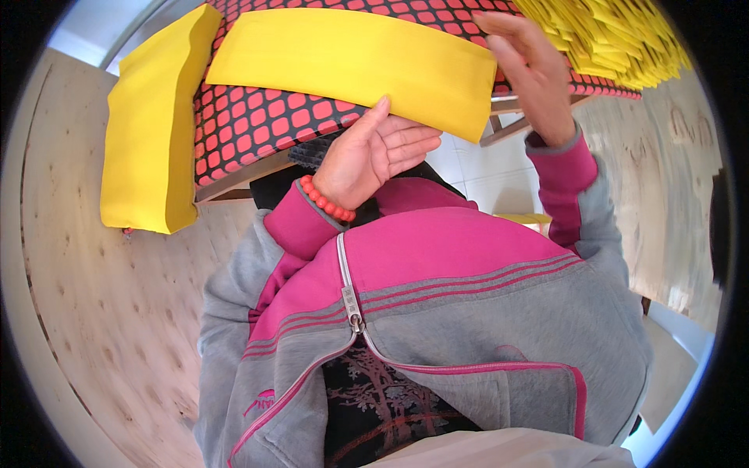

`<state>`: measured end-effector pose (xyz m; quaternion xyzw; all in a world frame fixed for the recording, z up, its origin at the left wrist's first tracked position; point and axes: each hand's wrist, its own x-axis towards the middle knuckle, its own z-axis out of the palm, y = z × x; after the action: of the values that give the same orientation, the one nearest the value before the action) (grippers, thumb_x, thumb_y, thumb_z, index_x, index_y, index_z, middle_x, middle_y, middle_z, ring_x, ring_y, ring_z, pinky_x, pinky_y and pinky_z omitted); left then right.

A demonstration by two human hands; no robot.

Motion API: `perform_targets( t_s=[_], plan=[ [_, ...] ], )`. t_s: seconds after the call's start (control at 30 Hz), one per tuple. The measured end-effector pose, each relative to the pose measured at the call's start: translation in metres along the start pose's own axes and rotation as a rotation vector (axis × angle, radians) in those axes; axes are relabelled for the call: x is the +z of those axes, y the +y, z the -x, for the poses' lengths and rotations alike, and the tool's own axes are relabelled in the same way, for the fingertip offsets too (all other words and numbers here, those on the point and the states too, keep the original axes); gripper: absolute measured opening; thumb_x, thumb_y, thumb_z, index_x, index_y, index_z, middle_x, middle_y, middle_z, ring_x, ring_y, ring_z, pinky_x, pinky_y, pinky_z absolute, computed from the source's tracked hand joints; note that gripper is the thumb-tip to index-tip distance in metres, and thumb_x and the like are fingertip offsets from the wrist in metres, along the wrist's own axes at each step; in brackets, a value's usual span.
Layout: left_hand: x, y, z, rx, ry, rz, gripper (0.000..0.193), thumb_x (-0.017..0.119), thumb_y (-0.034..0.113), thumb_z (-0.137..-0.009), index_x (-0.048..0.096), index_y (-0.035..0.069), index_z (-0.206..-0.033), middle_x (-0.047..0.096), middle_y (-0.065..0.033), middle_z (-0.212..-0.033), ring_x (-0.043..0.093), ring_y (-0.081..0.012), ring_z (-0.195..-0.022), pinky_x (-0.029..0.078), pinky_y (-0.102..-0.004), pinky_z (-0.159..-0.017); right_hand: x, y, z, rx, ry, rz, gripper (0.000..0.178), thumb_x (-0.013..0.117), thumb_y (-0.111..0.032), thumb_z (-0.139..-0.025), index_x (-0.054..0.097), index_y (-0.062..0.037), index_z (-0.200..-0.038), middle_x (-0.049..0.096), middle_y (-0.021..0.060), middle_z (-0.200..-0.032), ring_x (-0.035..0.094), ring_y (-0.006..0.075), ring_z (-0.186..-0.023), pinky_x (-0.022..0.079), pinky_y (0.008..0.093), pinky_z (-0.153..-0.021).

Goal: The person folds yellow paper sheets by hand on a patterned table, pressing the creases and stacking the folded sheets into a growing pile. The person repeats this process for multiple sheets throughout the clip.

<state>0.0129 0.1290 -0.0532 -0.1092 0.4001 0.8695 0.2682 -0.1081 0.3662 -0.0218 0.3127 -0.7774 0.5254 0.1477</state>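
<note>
A long flat yellow piece [343, 58], cloth-like or paper-like, lies across a table covered in red-and-black patterned cloth [257, 125]. My left hand [378, 152] is at its near edge, palm turned up and fingers stretched out. The thumb tip of that hand overlaps the yellow edge. Beside the right end of the piece is my right hand [538, 78], its fingers curved and apart. The thumb comes close to the far right corner; whether it touches cannot be made out.
At the left, a thick yellow bundle [152, 132] hangs over the table's edge. A heaped stack of yellow pieces [608, 39] sits at the far right. Pale wooden boards [109, 312] lie at the left, and another wooden surface [663, 171] is at the right.
</note>
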Motion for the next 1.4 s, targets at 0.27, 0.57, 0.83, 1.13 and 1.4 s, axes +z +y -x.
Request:
perform_targets(
  t_s=[0.27, 0.57, 0.83, 1.13, 1.4],
  plan=[
    [0.009, 0.003, -0.010, -0.062, 0.080, -0.059, 0.066, 0.040, 0.054, -0.108, 0.059, -0.005, -0.132, 0.070, -0.0178, -0.123, 0.068, -0.0252, -0.114, 0.052, -0.0381, -0.103, -0.040, -0.031, 0.084, 0.931, -0.260, -0.676, 0.033, 0.054, -0.031, -0.107, 0.061, -0.0042, -0.123, 0.070, 0.0075, -0.121, 0.069, 0.0185, -0.111, 0.055, 0.0282, -0.088],
    [0.021, -0.009, -0.011, 0.105, 0.223, -0.105, 0.040, 0.055, 0.040, -0.106, 0.065, 0.004, -0.119, 0.076, -0.0116, -0.101, 0.072, -0.0201, -0.094, 0.056, -0.0338, -0.091, 0.025, -0.044, 0.072, 0.933, -0.072, -0.744, 0.050, 0.068, -0.044, -0.099, 0.062, -0.0049, -0.129, 0.068, 0.0045, -0.119, 0.068, 0.0143, -0.109, 0.057, 0.0288, -0.086],
    [0.016, -0.014, -0.006, 0.184, 0.226, -0.176, 0.038, 0.054, 0.038, -0.107, 0.065, 0.003, -0.116, 0.075, -0.0121, -0.096, 0.072, -0.0194, -0.087, 0.056, -0.0315, -0.085, 0.024, -0.047, 0.054, 1.063, -0.239, -1.005, 0.061, 0.064, -0.058, -0.097, 0.057, -0.0137, -0.138, 0.067, 0.0009, -0.124, 0.067, 0.0116, -0.109, 0.056, 0.0290, -0.088],
    [0.011, -0.012, -0.009, 0.126, 0.238, -0.253, 0.050, 0.052, 0.047, -0.106, 0.066, -0.001, -0.108, 0.072, -0.0089, -0.088, 0.070, -0.0178, -0.080, 0.056, -0.0308, -0.081, 0.031, -0.046, 0.050, 1.070, -0.313, -0.657, 0.050, 0.073, -0.049, -0.094, 0.063, -0.0154, -0.129, 0.065, -0.0022, -0.120, 0.060, 0.0092, -0.114, 0.052, 0.0288, -0.091],
    [0.003, -0.013, -0.004, 0.088, 0.130, -0.275, 0.052, 0.048, 0.047, -0.108, 0.067, -0.001, -0.105, 0.071, -0.0085, -0.088, 0.069, -0.0178, -0.080, 0.056, -0.0301, -0.080, 0.035, -0.041, 0.055, 0.995, -0.209, -0.646, 0.038, 0.069, -0.031, -0.100, 0.063, -0.0056, -0.127, 0.070, 0.0035, -0.114, 0.069, 0.0116, -0.095, 0.060, 0.0262, -0.081]
  ],
)
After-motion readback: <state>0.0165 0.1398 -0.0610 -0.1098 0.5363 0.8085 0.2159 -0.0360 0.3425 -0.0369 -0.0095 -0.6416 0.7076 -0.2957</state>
